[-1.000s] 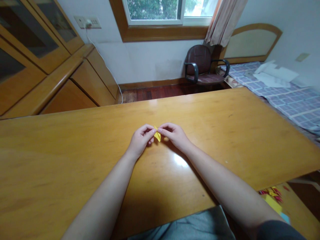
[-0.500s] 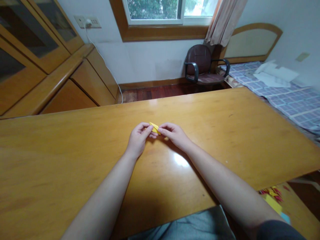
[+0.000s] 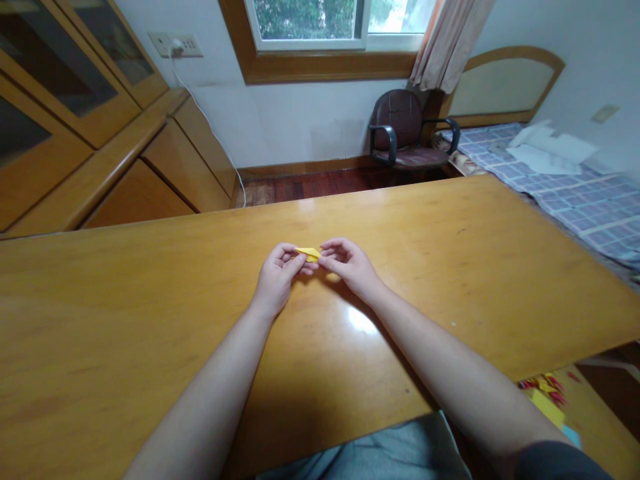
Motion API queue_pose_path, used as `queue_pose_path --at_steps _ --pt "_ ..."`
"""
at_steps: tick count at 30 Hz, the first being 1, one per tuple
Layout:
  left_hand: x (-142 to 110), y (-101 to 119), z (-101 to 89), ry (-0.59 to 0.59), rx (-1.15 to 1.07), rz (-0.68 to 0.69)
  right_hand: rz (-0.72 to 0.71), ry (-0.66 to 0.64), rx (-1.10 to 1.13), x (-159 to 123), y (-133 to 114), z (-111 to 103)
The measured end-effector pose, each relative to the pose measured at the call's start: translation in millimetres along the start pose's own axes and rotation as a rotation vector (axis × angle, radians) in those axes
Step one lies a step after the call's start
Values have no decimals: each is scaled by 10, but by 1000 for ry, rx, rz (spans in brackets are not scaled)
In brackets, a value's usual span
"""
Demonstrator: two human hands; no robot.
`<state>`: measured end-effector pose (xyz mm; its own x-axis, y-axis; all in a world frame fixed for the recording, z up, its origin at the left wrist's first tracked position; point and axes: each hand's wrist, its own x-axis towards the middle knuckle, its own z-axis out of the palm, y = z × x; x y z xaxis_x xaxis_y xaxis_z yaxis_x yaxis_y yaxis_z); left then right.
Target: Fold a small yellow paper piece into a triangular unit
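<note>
A small piece of folded yellow paper is held just above the wooden table, between my two hands. My left hand pinches its left end, the thumb on the near side and the other fingers behind and below. At its right end, the thumb of my right hand presses on the paper, and the index finger is lifted a little behind it. Fingers hide parts of both ends of the paper.
On a lower surface at the right lie yellow paper sheets and a heap of small red and yellow pieces. Past the table's far edge stand a brown armchair, a bed and a wooden cabinet.
The yellow paper has turned from a downward slant to nearly level. My right hand's fingers have lifted and spread slightly, while my left hand has hardly moved.
</note>
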<state>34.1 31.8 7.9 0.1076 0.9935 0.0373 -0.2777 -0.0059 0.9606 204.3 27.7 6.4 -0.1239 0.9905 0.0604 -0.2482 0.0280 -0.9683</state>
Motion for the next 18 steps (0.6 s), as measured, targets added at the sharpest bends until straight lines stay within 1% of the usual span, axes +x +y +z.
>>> queue_pose_path --at_steps 4,7,12,18 --pt "-13 -8 -8 -32 33 24 -69 33 -59 -1 -6 -3" --pt "-18 -18 -19 -59 68 17 -104 34 -91 -16 -13 4" --pt "-15 -46 -49 -100 121 10 -134 6 -85 -48 -28 34" --pt "-13 -39 -59 -90 137 61 -138 -9 -96 -63 -43 45"
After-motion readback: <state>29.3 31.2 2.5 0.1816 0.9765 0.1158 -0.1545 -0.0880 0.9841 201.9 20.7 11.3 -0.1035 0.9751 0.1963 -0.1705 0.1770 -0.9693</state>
